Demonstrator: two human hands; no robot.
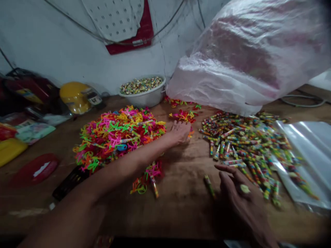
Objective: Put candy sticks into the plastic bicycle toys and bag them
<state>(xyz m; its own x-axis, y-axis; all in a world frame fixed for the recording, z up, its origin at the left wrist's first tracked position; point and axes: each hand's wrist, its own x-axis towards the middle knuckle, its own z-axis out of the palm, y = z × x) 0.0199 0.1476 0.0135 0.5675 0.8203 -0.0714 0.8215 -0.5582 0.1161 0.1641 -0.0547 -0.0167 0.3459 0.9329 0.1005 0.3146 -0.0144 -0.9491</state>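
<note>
My left hand (181, 133) reaches across the wooden table to a small cluster of bright plastic pieces (184, 115). Its fingers are blurred and partly hidden, so what they hold cannot be made out. Left of it lies a large heap of coloured plastic pieces (116, 134), pink, green, orange and yellow, with a few tubes among them. My right hand (241, 198) hovers low at the front with its index finger stretched out; a pale round thing (244, 188) shows on it. Beside that hand is a single candy-filled tube (209, 186). A pile of similar tubes (240, 141) spreads beyond it.
A white basin (144, 98) full of small coloured bits stands by the wall. A big translucent plastic bag (232, 69) bulges at back right. Clear plastic sheeting (310, 155) lies at right. A yellow helmet-like object (74, 96) and red dish (38, 170) are at left.
</note>
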